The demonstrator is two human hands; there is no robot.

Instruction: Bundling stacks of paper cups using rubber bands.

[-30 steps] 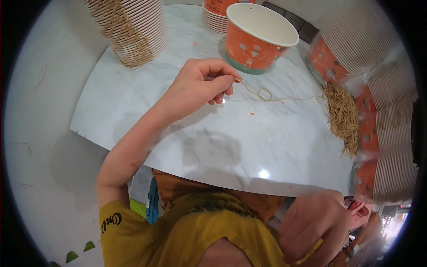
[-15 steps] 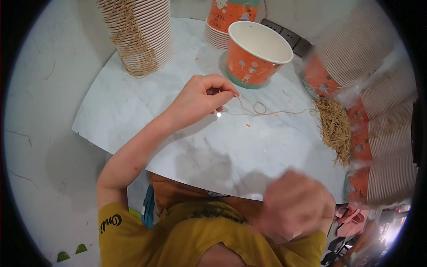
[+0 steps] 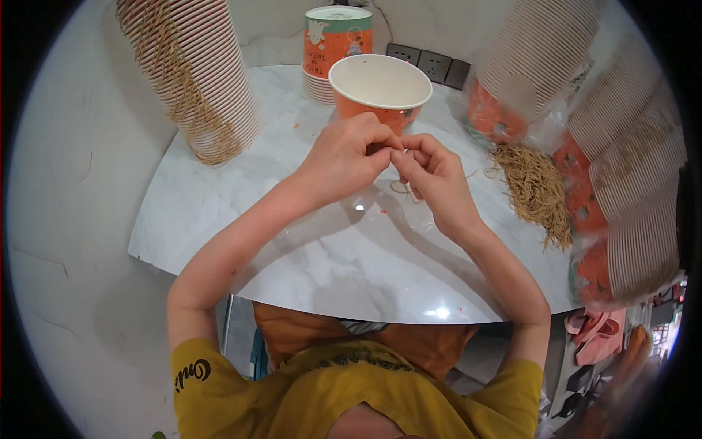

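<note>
My left hand (image 3: pixel 356 155) and my right hand (image 3: pixel 433 175) meet above the middle of the table, fingertips pinched together. Between them is a thin tan string (image 3: pixel 402 189), a loop of which hangs below my right fingers. Just beyond the hands stands an upright orange paper bucket (image 3: pixel 398 117), white inside, its lower part hidden by my hands. To the right lies a tangled pile of tan strings (image 3: pixel 532 190). At the far left rises a tall stack of nested paper buckets (image 3: pixel 208 66) with tan strings draped down its side.
A short upside-down stack of orange and green buckets (image 3: pixel 338 47) stands at the back. Black power sockets (image 3: pixel 435 66) line the wall behind. Plastic-wrapped bucket stacks (image 3: pixel 632 183) crowd the right edge of the marbled white table (image 3: pixel 351 271).
My right hand has come up from near my body to meet the left at the string. The string's free end no longer stretches out along the table. The view has shifted slightly.
</note>
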